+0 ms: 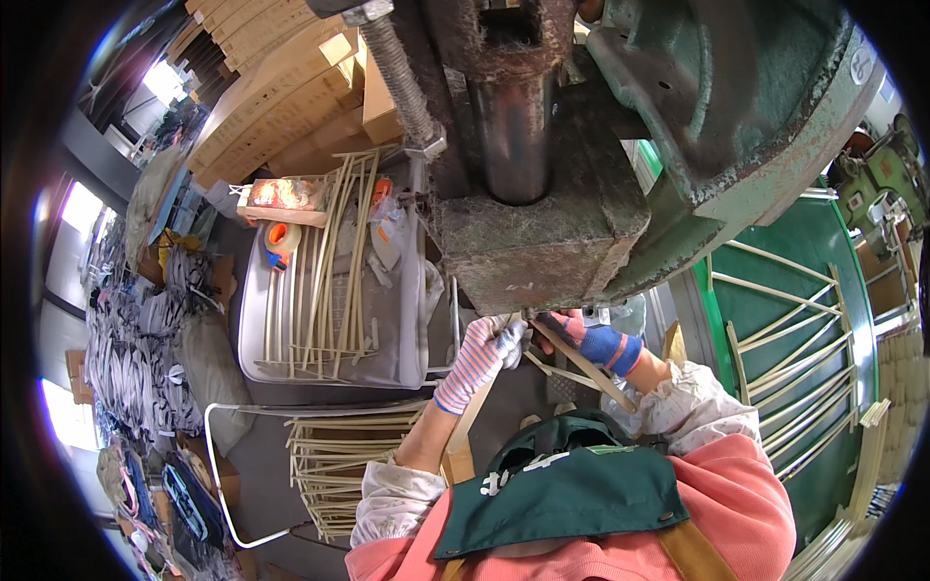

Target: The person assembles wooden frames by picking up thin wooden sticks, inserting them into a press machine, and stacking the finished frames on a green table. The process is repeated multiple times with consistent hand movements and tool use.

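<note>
My left hand (486,356), in a pale glove with red and blue stripes, is closed around the upper end of a pale flat strip (469,422). That strip slants down toward my lap. Close beside it, my right hand (603,345), in a blue and red glove, grips another flat wooden-looking strip (587,366) that slopes down to the right. Both hands meet just below the front edge of a heavy metal press block (538,266), which hides the strips' far ends and some fingertips. A thick steel ram (511,136) stands above the block.
A white bin (254,334) at left holds pale sticks, a tape roll (283,235) and a small box (283,197). Below it, a stack of sticks (339,465) sits by a white metal frame (218,484). More sticks lie on a green table (722,334) at right. Cartons (271,97) rise behind.
</note>
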